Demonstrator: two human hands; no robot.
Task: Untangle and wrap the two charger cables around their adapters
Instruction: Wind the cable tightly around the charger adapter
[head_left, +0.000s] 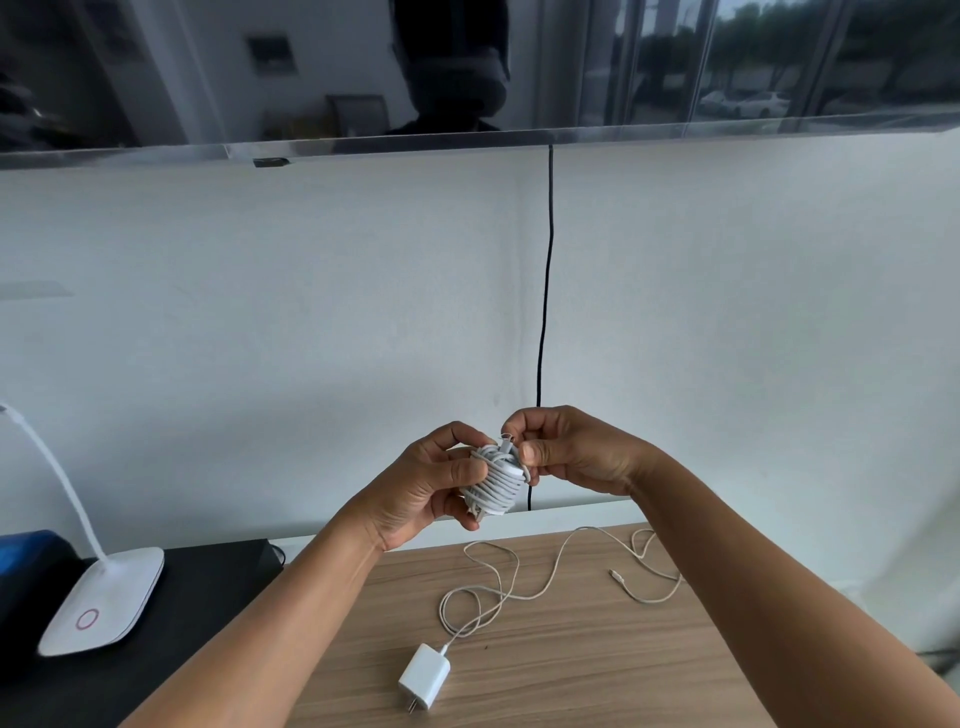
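Observation:
My left hand (426, 483) grips a white adapter wound tightly with its white cable (496, 480), held up above the table's far edge. My right hand (561, 449) pinches the cable's end at the top of that bundle. The adapter itself is mostly hidden under the coils. A second white adapter (425, 675) lies on the wooden table (597, 665), prongs toward me. Its loose white cable (511, 587) runs from it in open loops across the table, ending in a small plug (613, 573) on the right.
A white desk lamp (104, 597) stands on a black surface (208, 597) at the left, next to a blue object (31, 551). A black cord (545, 312) hangs down the white wall from the screen (467, 67) above.

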